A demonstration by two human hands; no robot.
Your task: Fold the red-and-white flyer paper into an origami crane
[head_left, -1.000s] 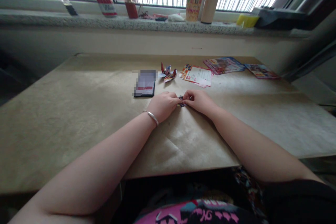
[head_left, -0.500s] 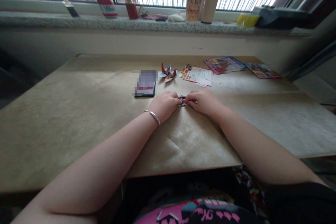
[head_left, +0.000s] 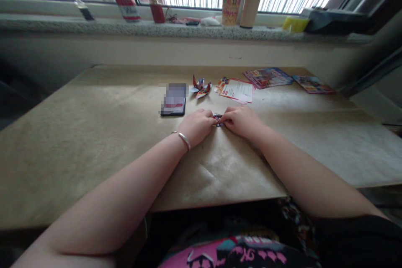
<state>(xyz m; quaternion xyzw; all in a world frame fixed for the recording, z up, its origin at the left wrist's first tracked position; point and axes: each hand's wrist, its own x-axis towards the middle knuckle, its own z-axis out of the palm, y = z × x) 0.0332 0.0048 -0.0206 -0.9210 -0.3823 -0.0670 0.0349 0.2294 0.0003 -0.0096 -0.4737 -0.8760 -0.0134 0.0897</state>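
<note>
A small folded piece of coloured paper [head_left: 217,119] lies on the brown paper-covered table [head_left: 94,134], pinched from both sides. My left hand [head_left: 196,126], with a silver bangle on the wrist, closes its fingers on the paper's left end. My right hand [head_left: 241,120] closes on its right end. Most of the paper is hidden between the fingertips. A finished folded paper figure [head_left: 201,86] with red points stands a little further back.
A dark phone [head_left: 173,99] lies just left of the hands. Printed leaflets [head_left: 238,90] and magazines [head_left: 268,77] lie at the back right. The windowsill [head_left: 157,28] holds a can, cups and small items.
My right hand slid slightly right half a second ago, exposing more of the paper, then drew back in against the left hand. The left hand stays put.
</note>
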